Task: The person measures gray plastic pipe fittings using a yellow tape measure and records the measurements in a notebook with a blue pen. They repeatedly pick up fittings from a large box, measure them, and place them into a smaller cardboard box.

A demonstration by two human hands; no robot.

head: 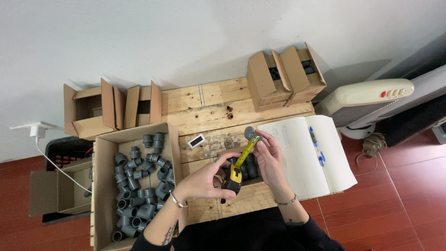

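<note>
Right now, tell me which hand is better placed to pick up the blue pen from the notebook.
Probably the right hand: it is beside the open notebook where the blue pen lies. The left hand grips the tape measure, farther away.

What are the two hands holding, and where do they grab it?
The left hand grips the yellow tape measure by its case. The right hand holds a grey pipe fitting at the tape's tip.
</note>
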